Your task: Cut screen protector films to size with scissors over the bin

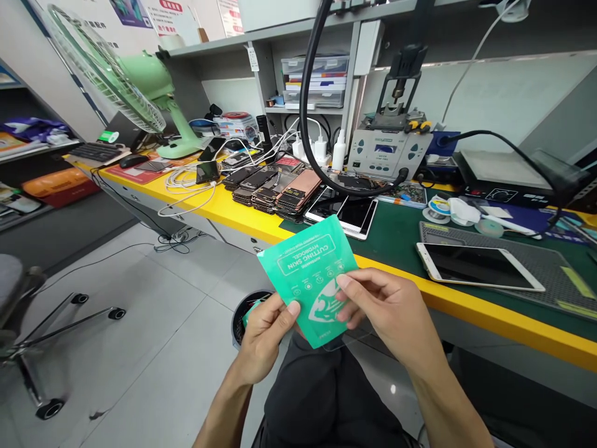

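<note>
A flat green hydrogel film packet [310,261] with white print, its lettering upside down to me, is held tilted above my lap. My left hand [265,333] pinches its lower left edge, thumb on the front. On the right edge, my right hand [387,305] is closed with its thumb over the white emblem; the fingers go partly behind the packet. A thin clear edge shows below the packet's lower right corner; what it belongs to is mostly hidden. Beyond the packet, a white tablet [358,214] lies on the bench.
Stacks of phone screens [298,190] and white cables [181,180] lie on the yellow-edged bench [466,311]. Another white tablet [480,266] rests on a grey mat at right. A black hose [305,93] arches over the bench. Below my left hand stands a bin [237,320].
</note>
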{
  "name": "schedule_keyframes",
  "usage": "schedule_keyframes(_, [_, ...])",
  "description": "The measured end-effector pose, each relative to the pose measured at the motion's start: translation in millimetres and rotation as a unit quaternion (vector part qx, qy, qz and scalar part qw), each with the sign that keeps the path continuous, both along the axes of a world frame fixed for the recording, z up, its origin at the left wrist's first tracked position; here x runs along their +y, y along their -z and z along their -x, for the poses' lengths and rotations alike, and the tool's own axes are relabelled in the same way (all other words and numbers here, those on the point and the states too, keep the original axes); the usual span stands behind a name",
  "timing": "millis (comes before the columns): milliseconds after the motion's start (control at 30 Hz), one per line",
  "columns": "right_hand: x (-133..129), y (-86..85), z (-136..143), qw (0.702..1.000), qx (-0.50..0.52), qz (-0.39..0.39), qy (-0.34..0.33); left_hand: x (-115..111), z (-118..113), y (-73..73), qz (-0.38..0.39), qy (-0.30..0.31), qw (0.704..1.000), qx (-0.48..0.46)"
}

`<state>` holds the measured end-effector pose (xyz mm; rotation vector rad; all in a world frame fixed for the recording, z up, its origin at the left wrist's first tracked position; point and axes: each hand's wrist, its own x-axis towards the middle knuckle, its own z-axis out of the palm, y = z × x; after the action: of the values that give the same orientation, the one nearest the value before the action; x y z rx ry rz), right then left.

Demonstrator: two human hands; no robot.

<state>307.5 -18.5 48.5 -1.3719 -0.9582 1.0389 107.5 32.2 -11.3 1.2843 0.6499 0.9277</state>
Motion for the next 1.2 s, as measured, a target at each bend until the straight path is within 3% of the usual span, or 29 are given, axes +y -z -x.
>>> schedule_keyframes(200, [-2, -3.3, -1, 0.999, -0.041, -0.003, 0.029, -2, -4, -6.1, 0.021, 0.022, 0.999, -0.011])
schedule_keyframes(633, [-7, -2.7, 4, 0.994, -0.085, 0.003, 0.062, -6, -7, -14.5, 0.02, -0.005, 1.0, 0.005])
schedule_keyframes(1200, [-9, 2.8, 6, 0.995, -0.061, -0.002, 0.077, -9, -2, -19.5, 0.014, -0.005, 1.0, 0.001])
